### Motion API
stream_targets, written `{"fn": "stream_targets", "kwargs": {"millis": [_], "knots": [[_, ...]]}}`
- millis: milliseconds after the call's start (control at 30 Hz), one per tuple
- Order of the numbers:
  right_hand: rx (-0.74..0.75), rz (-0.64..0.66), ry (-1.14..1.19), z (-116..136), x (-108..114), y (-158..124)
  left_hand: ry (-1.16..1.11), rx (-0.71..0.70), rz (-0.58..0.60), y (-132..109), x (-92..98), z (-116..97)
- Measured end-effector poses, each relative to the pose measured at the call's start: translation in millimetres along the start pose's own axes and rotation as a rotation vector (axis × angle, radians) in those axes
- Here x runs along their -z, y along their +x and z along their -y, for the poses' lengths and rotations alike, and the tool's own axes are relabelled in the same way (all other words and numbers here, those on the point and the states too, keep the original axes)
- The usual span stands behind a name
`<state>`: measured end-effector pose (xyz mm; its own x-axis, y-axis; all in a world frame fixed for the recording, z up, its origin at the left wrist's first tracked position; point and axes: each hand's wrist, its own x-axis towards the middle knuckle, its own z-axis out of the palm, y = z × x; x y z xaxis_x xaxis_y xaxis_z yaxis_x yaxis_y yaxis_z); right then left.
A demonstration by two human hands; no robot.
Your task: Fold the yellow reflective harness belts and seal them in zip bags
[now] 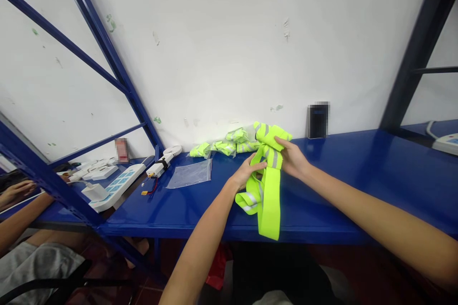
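Note:
Both my hands hold a neon-yellow reflective strap [270, 200] with silver stripes, raised over the front of the blue table. My left hand [246, 171] grips its middle from the left, thumb across the band. At the upper right, my right hand [292, 158] is closed on the bundled top part. Loose loops and one wide end hang down past the table's front edge. Behind the strap, several folded neon-yellow bundles in clear bags [224, 147] lie against the wall. A flat clear plastic bag [190, 174] rests on the table left of my left hand.
A white handheld fan [172, 151] and a battery pack with wires [156, 169] lie left on the blue table [339, 186]. A dark phone-like object [317, 121] leans on the wall. Beyond the blue frame are a power strip [119, 186] and another person's hand [17, 193].

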<state>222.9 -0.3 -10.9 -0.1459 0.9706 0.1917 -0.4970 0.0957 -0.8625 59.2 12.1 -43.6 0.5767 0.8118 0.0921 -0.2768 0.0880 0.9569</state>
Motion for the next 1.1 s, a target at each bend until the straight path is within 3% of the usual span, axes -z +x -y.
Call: {"fn": "stream_targets", "kwargs": {"millis": [167, 267, 367, 567, 667, 767, 900, 1100], "knots": [[0.046, -0.033, 0.052, 8.7, 4.6, 1.3, 0.029, 0.115, 0.122, -9.8, 4.8, -2.9], [0.142, -0.066, 0.025, 6.8, 8.1, 5.2, 0.084, 0.145, 0.129, -9.5, 7.9, -1.6], [0.248, -0.083, -0.056, -0.2, 14.3, 10.7, -0.016, 0.179, 0.195, -5.6, 8.4, 0.3], [0.51, -0.079, -0.511, -15.2, 30.2, 14.4, -0.235, 0.242, 0.289, 2.0, 7.7, 5.1], [0.661, -0.014, -0.766, -21.5, 31.2, 10.3, -0.16, 0.302, 0.302, 5.2, 7.0, 9.7], [0.739, 0.035, -0.924, -26.1, 29.7, 8.1, 0.018, 0.282, 0.232, 5.5, 6.3, 12.4], [0.719, 0.06, -0.895, -29.9, 34.0, 15.6, 0.135, 0.253, 0.199, 2.8, 11.0, 10.9], [0.476, 0.075, -0.67, -28.2, 42.0, 23.3, -0.067, 0.325, 0.225, -2.1, 21.7, 1.8]]}}
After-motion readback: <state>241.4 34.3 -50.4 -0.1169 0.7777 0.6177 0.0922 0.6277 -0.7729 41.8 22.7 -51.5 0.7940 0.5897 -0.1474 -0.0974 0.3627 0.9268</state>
